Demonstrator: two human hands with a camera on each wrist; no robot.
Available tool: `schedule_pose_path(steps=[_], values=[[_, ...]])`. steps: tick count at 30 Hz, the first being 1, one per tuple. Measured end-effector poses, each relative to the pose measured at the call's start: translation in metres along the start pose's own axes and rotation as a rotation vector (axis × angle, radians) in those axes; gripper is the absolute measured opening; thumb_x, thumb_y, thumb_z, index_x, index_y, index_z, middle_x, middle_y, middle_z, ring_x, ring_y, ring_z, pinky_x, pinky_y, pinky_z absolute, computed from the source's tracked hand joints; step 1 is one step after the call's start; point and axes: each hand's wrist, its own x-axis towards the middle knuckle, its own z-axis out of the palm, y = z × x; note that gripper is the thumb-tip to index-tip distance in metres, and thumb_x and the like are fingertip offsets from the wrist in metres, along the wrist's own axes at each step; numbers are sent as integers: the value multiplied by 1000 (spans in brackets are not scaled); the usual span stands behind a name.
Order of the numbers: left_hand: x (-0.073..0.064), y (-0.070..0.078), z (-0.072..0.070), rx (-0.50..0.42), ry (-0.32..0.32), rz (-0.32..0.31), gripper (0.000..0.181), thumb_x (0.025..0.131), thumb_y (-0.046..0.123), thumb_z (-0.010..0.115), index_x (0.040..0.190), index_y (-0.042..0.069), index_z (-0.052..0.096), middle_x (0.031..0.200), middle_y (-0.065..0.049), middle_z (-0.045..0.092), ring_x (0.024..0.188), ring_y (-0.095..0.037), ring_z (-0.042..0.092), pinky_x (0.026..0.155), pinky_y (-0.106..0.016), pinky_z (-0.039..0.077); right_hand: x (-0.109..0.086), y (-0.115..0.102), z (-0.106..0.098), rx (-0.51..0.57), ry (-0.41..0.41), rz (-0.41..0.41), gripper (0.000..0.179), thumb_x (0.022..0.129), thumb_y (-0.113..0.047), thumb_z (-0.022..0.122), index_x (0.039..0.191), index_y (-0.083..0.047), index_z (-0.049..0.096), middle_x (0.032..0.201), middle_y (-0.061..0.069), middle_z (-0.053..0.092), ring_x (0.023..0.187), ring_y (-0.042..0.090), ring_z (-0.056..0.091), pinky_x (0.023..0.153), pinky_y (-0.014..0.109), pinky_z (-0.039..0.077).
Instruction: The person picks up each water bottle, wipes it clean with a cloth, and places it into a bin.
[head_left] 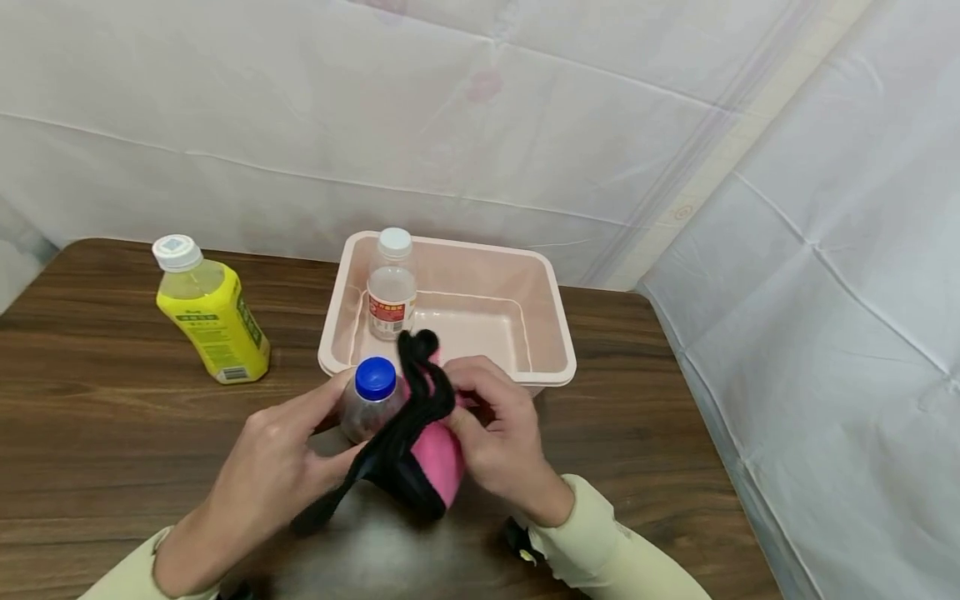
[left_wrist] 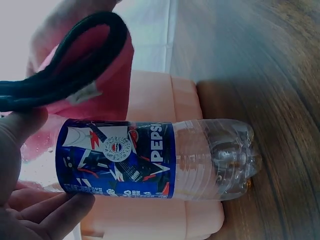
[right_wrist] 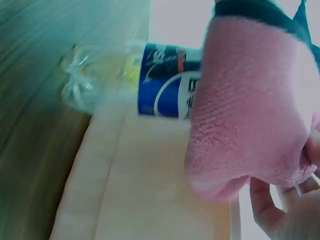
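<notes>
My left hand (head_left: 270, 454) grips a clear plastic Pepsi bottle (left_wrist: 117, 160) around its upper part. The bottle has a blue cap (head_left: 375, 379) and a blue printed label, and stands upright above the table. My right hand (head_left: 501, 429) pinches a pink plush cloth (right_wrist: 245, 110) with black trim and a black loop, close against the bottle's right side. Black trim crosses in front of the bottle in the head view and hides its lower part. In the left wrist view the left thumb lies by the black loop (left_wrist: 95, 65).
Behind the hands stands a pale pink plastic basin (head_left: 551, 333) holding a clear bottle with a white cap (head_left: 392, 292). A yellow-labelled bottle (head_left: 217, 325) stands on the dark wooden table (head_left: 112, 467) at the left. White sheeting (head_left: 300, 108) hangs behind and at the right.
</notes>
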Motion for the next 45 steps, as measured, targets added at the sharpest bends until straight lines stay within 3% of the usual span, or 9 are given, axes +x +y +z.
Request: schedule_pose_path(steps=[3,6,11,15,19,23,34,39,45], values=[[-3,-1,-1,10,-1,-11,78,96,71,45,133,8,69,101,-11,82,78,-24,78,72,-23,62,2,-6,8,-101,-94,1,34,92,2,69,125,0,64,120,16,64,112,23,61,96,31,57],[-5,0,-2,23,3,-12,79,95,73,46,132,8,70,98,-10,82,77,-25,78,74,-22,62,3,-13,11,-218,-220,16,68,89,-14,78,150,-5,49,145,13,55,135,24,54,117,36,47],[-3,1,-2,17,11,-9,77,96,71,47,133,8,70,97,-8,82,75,-23,78,72,-22,62,3,-18,12,-354,-310,-32,103,80,-28,91,161,-3,32,163,13,44,148,24,48,124,37,41],[-2,2,-2,4,14,-1,76,97,70,47,134,7,69,98,-9,82,77,-22,79,75,-17,61,1,-17,9,-386,-297,-65,98,80,-24,91,159,0,37,160,14,49,144,25,54,120,36,45],[-1,3,-3,-38,3,3,73,98,67,49,136,8,68,100,-8,82,80,-19,78,77,-11,58,-1,-12,6,-419,-293,-73,83,84,-9,85,156,-1,43,150,12,60,131,20,64,113,32,51],[1,4,-4,-52,-5,-5,71,95,67,56,134,10,69,99,-4,82,79,-14,76,75,-10,57,-5,-6,6,-470,-311,-47,81,83,2,78,157,-5,43,139,8,69,119,13,69,108,28,55],[1,5,-5,-88,-24,-49,70,87,63,71,133,11,70,108,-5,81,87,-17,79,77,-7,56,-16,0,7,-558,-331,-46,83,83,-6,81,157,-6,43,127,6,74,113,10,71,101,26,58],[0,5,-5,-145,-48,-50,70,80,48,88,137,13,68,112,-3,81,98,-6,76,80,-5,55,-19,-1,8,-573,-325,-41,81,84,-6,81,156,-7,44,124,4,75,109,9,72,98,25,59],[2,6,-4,-200,-107,-51,80,70,29,97,142,15,64,121,-3,78,108,-5,73,83,-6,55,-27,3,8,-581,-380,47,51,84,-7,81,132,-11,63,113,-2,76,99,9,72,90,26,61]])
